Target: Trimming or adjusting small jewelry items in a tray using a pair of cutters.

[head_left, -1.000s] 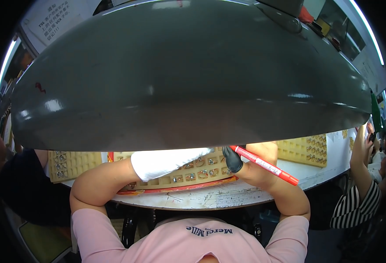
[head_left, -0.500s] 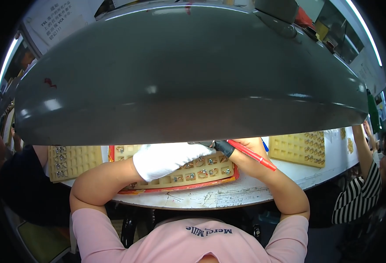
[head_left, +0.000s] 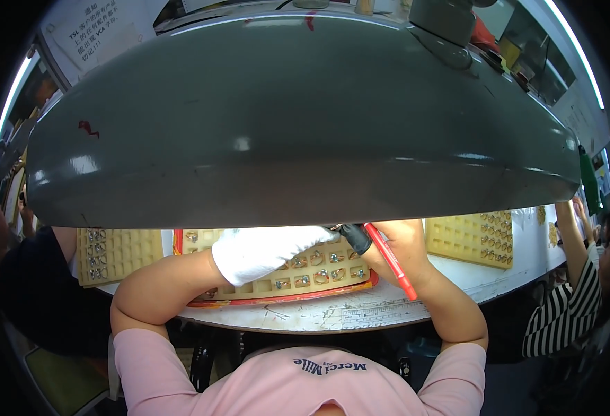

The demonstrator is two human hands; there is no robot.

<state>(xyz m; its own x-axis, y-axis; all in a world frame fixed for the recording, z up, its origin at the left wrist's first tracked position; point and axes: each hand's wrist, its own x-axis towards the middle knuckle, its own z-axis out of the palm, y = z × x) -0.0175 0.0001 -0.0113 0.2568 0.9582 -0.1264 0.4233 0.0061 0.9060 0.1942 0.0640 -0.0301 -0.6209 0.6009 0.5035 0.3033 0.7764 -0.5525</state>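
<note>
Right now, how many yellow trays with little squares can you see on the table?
3. One yellow tray lies at the left, one in the middle under the gloved left hand, one at the right. The big grey lamp shade may hide more.

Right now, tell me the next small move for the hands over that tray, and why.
Probably bring the red marker tip down to the small piece pinched at the white-gloved left hand. The right hand holds the marker just beside the glove's fingertips, above the compartment tray, and the lamp hood hides the contact point.
</note>
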